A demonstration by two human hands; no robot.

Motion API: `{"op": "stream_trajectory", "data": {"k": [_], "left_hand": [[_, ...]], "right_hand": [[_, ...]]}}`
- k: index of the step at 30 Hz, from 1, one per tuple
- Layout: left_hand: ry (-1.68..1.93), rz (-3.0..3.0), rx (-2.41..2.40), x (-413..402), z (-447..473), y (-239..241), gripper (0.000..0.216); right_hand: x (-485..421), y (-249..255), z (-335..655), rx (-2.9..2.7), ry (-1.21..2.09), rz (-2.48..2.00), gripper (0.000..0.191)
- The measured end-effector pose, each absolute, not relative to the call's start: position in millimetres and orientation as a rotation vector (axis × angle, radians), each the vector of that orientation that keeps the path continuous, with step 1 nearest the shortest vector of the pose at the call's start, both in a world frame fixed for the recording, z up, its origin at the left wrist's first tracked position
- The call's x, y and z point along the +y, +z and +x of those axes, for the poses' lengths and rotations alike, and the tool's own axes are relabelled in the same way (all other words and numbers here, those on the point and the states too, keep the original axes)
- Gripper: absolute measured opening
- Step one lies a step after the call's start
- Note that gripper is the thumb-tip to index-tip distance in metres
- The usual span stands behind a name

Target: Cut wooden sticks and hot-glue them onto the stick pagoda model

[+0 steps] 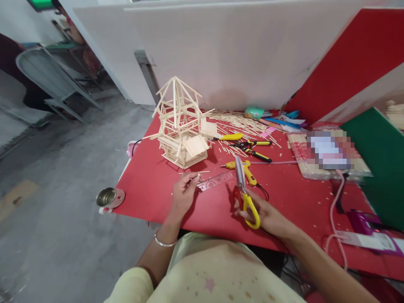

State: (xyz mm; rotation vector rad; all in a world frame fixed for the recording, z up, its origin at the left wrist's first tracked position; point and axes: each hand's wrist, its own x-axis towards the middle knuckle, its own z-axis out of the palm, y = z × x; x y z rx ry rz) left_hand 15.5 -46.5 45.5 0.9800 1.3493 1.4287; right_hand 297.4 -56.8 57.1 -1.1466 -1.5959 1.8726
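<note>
My left hand (pixel 184 194) is closed in a pinch on a small pale piece of wooden stick (pixel 199 176). Beside those fingertips a clear plastic ruler (pixel 216 180) lies on the red table; whether the hand touches it I cannot tell. Scissors (pixel 240 176) with a red and a yellow handle are gripped in my right hand (pixel 255 210), blades pointing up and away from me. Behind the left hand stands a model pavilion (pixel 183 126) built of thin sticks, with a loose stick (pixel 203 171) lying in front of it.
A yellow glue gun (pixel 249 172), pliers (pixel 257 153) and a yellow-handled tool (pixel 232 137) lie right of the model. Loose sticks (pixel 235 120) spread behind them. A metal mug (pixel 110 198) is at the left edge. Wrapped stick bundles (pixel 298 155) carry a blurred device (pixel 330 149).
</note>
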Motion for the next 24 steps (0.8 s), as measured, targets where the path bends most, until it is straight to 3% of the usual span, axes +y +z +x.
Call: {"op": "stream_trajectory", "data": {"k": [2,6,13,24], "left_hand": [[1.406,1.003,1.327,-44,22,46,0.031],[1.384,1.086,1.284,-40,35,53,0.027],[1.323,1.316,1.226,-39,54,72,0.018],[1.24,1.495,1.187,-32,70,69,0.015]], "right_hand": [[-57,72,296,-1.585,1.868,-1.066,0.072],[-54,96,293,-1.625,1.719,-0.985,0.081],[-46,99,285,-2.174,0.793,-1.492,0.066],[-52,101,293,-2.396,0.57,-1.593,0.068]]}}
